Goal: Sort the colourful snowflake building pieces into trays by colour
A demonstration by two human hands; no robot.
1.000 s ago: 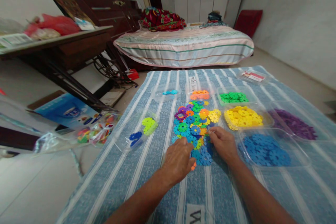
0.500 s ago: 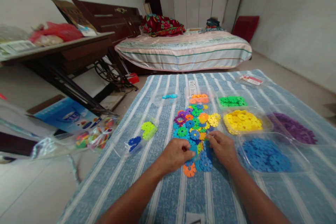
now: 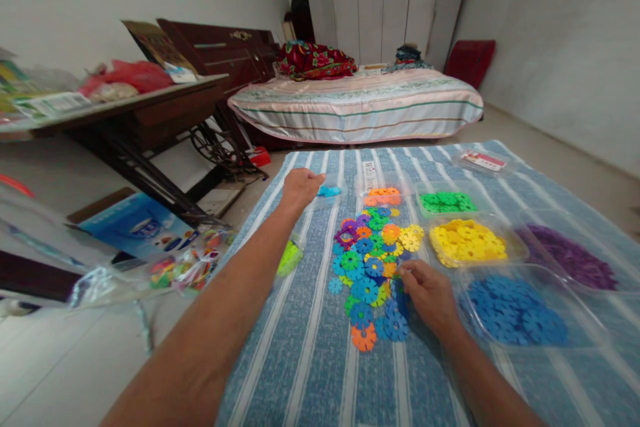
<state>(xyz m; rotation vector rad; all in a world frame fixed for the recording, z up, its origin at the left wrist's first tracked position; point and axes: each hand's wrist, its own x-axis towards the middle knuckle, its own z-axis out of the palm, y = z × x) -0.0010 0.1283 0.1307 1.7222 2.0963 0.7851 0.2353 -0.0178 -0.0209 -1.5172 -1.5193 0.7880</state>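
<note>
Striped blue-and-white cloth (image 3: pixel 320 347) covers the floor, a bed (image 3: pixel 357 103) behind it at twelve o'clock. At the cloth's middle lies a heap of mixed plastic snowflake discs (image 3: pixel 373 260). The right hand (image 3: pixel 427 293) pinches at its four o'clock edge — apparently picking by colour. The left hand (image 3: pixel 300 185), loosely closed, hovers at a clear tray of light-blue discs (image 3: pixel 327 191); whether it holds a disc I cannot tell. Clear trays of yellow discs (image 3: pixel 467 242) and blue discs (image 3: pixel 515 310) wait at three o'clock — nothing blocks them.
</note>
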